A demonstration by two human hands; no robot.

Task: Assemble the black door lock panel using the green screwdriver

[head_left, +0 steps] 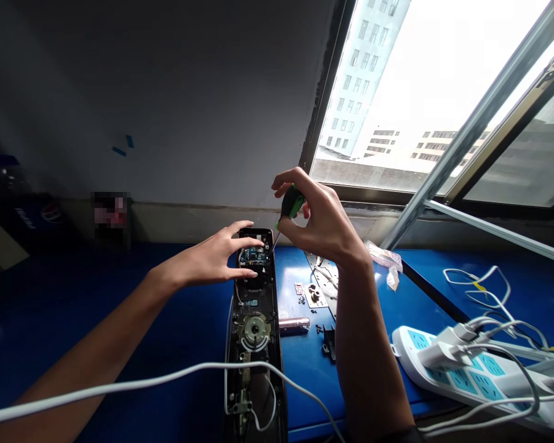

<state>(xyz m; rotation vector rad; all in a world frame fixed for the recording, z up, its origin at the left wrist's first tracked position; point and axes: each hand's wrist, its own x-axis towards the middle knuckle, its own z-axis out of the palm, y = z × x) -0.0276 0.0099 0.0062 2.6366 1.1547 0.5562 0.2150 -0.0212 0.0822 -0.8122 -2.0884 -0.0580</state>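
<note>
A long, narrow black device casing [277,344], perhaps an electronic door lock, lies with its inside facing up. Inside its far end is a blue circuit board [253,255], and farther down is a round metal mechanism [253,332]. Stretched over the board from the left, my left hand [216,253] has its fingers spread, with fingertips resting at the board area. My right hand [318,212] grips the black-and-green handle of a screwdriver [293,201]. The screwdriver's shaft slants down to the casing's right edge near the board; its tip is hard to make out.
Right of the casing on the blue table [300,387] are a small metal plate [314,296], loose screws [301,300], a shiny cylinder [294,325] and a black bracket [329,342]. A white power strip [409,351] holds plugs. A white cable [166,373] crosses the foreground over the casing.
</note>
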